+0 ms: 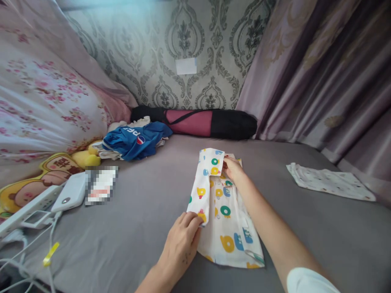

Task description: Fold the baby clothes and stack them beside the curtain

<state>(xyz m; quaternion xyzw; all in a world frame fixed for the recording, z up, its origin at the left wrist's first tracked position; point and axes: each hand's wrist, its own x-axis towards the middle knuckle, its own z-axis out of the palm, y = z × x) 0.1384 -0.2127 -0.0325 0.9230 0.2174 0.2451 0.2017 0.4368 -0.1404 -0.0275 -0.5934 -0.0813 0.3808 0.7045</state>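
A small white garment (224, 228), which looks like a child's shirt, lies on the grey bed sheet, printed with yellow, blue and green figures. Its left side is turned inward as a long strip over the body. My left hand (185, 234) pinches the lower end of that strip between thumb and fingers. At the far end, my right hand (232, 167) grips the cloth near the strip's top corner, its fingertips partly hidden by the fabric. My right forearm passes over the garment's right side.
A folded spotted white cloth (330, 183) lies right. Back left is a heap with a blue Pepsi shirt (134, 140); a black and maroon bag (195, 123) lines the wall. A power strip (30, 207), white power bank (71, 193), cables and yellow plush (87, 158) sit left.
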